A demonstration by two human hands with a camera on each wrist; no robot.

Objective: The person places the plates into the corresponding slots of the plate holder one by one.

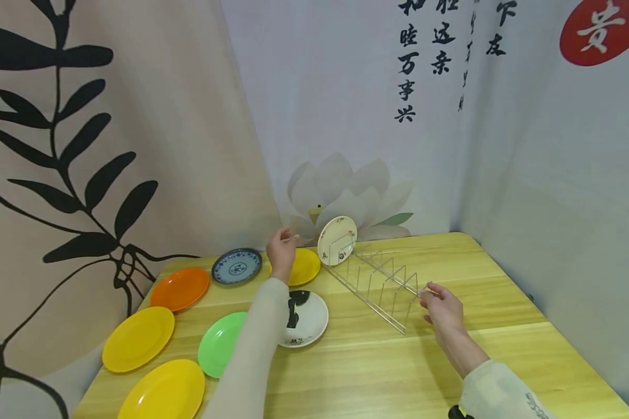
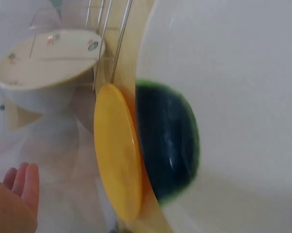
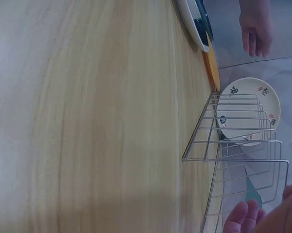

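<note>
A wire dish rack [image 1: 367, 301] stands on the table, with a white plate with small floral marks [image 1: 338, 233] upright in its far end. My right hand [image 1: 444, 311] pinches the rack's near right corner between thumb and fingers. My left hand [image 1: 281, 251] is raised left of the floral plate, fingers loosely bent and holding nothing. Below it lie a yellow plate [image 1: 306, 269] and a white plate with a black design [image 1: 313, 317]. In the left wrist view, that white plate [image 2: 233, 97] fills the right side, and the hand is apart from the floral plate [image 2: 48, 56].
To the left on the wooden table [image 1: 356, 378] lie a blue patterned plate [image 1: 237, 266], an orange plate [image 1: 180, 289], a green plate [image 1: 220, 344] and two more yellow plates, one farther back [image 1: 138, 339], one nearer [image 1: 163, 391]. A printed curtain [image 1: 346, 116] hangs behind the table.
</note>
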